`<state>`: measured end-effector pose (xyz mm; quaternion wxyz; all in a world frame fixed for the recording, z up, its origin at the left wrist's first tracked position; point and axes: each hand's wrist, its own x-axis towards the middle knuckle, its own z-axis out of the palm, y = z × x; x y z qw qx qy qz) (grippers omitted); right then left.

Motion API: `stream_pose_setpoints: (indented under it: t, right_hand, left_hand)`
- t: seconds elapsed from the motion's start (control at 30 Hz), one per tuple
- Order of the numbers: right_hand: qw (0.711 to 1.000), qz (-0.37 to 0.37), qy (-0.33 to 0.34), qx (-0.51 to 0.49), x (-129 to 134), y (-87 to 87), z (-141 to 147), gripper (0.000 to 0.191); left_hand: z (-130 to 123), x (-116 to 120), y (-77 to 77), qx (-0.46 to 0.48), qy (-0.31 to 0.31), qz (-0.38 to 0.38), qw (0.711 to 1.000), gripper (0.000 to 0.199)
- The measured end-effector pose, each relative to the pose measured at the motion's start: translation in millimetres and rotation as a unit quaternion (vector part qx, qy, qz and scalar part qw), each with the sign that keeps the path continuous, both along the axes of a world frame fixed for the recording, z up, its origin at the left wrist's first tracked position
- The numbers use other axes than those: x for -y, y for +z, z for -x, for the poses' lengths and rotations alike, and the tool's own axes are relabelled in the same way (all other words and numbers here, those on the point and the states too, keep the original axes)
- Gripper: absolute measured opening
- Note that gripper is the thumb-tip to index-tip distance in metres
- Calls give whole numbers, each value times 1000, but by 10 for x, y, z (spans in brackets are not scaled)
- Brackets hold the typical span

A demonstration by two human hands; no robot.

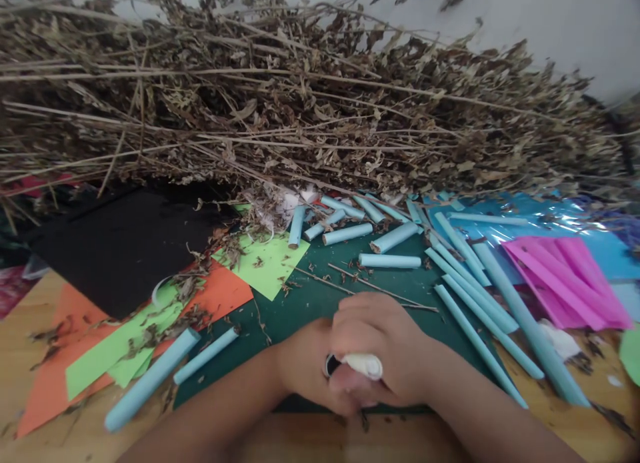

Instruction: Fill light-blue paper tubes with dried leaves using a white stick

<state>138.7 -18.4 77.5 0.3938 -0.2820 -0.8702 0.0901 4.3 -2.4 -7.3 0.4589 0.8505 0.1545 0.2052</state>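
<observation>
My two hands are pressed together low in the middle of the view. My right hand (383, 333) is closed in a fist over my left hand (307, 363). From under the right fingers pokes the rounded end of a small cream-white object (365, 365), its kind not clear. A small black round piece (331, 365) shows between the hands, against the left one. The left fingers are curled and partly covered, so their hold is hidden. Beneath both hands lies a dark green mat (320, 303), with thin dry stems (383, 291) just beyond them.
Light-blue paper tubes (390, 261) lie in groups on the mat, with longer ones (480, 356) at right. Dried leafy stalks (300, 109) are heaped along the back. Black (135, 243), orange (45, 389) and green paper (265, 266) cover the left; folded pink paper (570, 283) lies right.
</observation>
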Motion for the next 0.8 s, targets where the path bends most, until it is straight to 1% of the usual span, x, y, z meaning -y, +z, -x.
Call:
stream_pose_setpoints:
  t: [0.03,0.1,0.2,0.27,0.3,0.37,0.43,0.5,0.57,0.63,0.73,0.8]
  right_hand:
    - [1000,0,12,-4,-17,-36,-7,45]
    - [998,29,41,-26,-42,-98,-29,43]
    - [988,124,51,-75,-47,-152,-61,44]
    - [971,171,71,-149,-26,-155,-80,39]
    - [957,183,79,-211,-14,-144,-94,36]
    - [914,212,77,-337,-1,-100,-143,37]
    - [866,239,43,-437,-19,-38,-226,43]
    - [830,240,8,-504,-69,17,-326,45]
    - [803,228,-26,-550,-131,41,-412,43]
    - [793,227,-36,-565,-179,30,-455,40]
    - [797,232,-13,-557,-210,-31,-437,34]
    - [800,242,5,-548,-219,-87,-396,33]
  left_hand:
    - [1,1,6,12,-1,4,1000,28]
    - [4,7,39,33,3,17,999,26]
    - [8,23,98,46,11,59,997,24]
    - [4,34,120,40,8,68,997,25]
    - [-1,40,125,34,2,58,998,26]
    - [-18,51,132,26,-16,16,999,27]
    - [-37,60,143,34,-28,-27,999,27]
    - [-50,61,160,40,-36,-44,998,28]
    - [-55,55,180,30,-36,-42,998,28]
    - [-54,45,195,15,-38,-41,998,28]
    - [-48,36,209,21,-42,-29,998,28]
    - [-41,37,214,42,-31,-18,998,31]
